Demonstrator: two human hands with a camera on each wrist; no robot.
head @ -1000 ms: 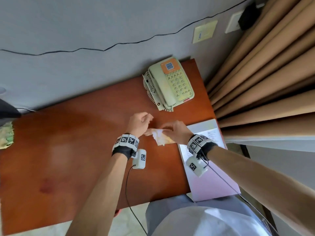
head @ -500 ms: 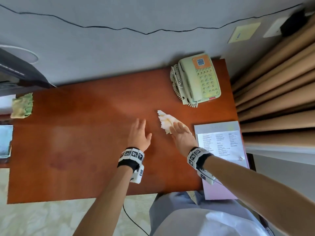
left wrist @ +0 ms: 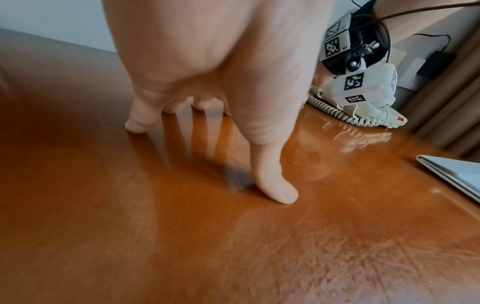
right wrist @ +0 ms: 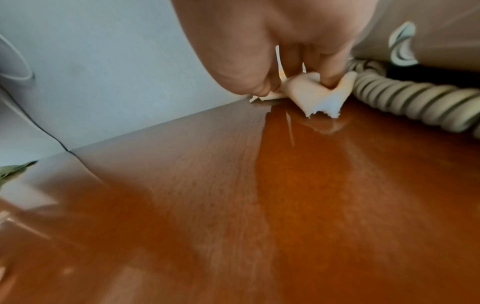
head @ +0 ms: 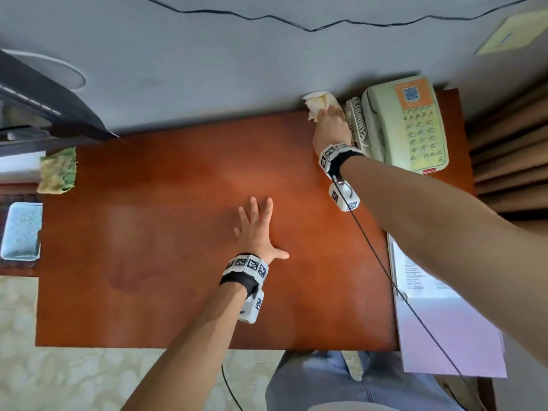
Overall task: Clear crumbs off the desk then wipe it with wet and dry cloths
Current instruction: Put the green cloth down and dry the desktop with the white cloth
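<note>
My right hand (head: 328,120) reaches to the far edge of the brown desk (head: 148,262), just left of the telephone. Its bent fingers and thumb hold a crumpled white cloth (head: 316,102) down against the wood by the wall. In the right wrist view the fingertips dig into the white cloth (right wrist: 309,90), which folds up around them. My left hand (head: 257,231) lies flat on the middle of the desk with fingers spread, holding nothing. The left wrist view shows that hand (left wrist: 207,82) with its thumb and fingertips touching the wood.
A pale green telephone (head: 409,123) with a coiled cord (right wrist: 415,98) stands at the far right corner. A paper folder (head: 439,321) overhangs the right front edge. A green-yellow cloth (head: 57,170) lies at the far left edge, with a light blue tray (head: 20,229) beside the desk.
My right hand has slid the white cloth from the desk's middle right to the far edge beside the telephone. The left hand stays flat on the desk with fingers spread wider.
</note>
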